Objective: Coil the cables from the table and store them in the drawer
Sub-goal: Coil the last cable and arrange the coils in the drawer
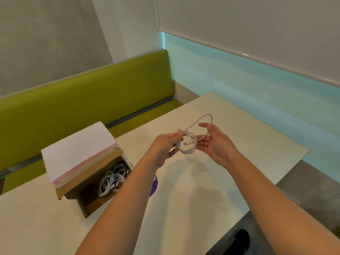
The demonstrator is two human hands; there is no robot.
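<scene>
Single view only, head-worn, wide-angle. Camera sat above the near edge of the pale table (230,129), pitched forward and down across the tabletop toward the green bench (82,100) and the wall behind it. Both forearms ran up from the bottom edge, near the lens. Straight lines bowed toward the frame margins. No second view to overlap with.

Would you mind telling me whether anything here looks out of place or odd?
Only one thing: the white cable in the hands is not fully coiled, with a loose loop sticking up toward the right hand. The cables in the drawer lie tangled.
</scene>
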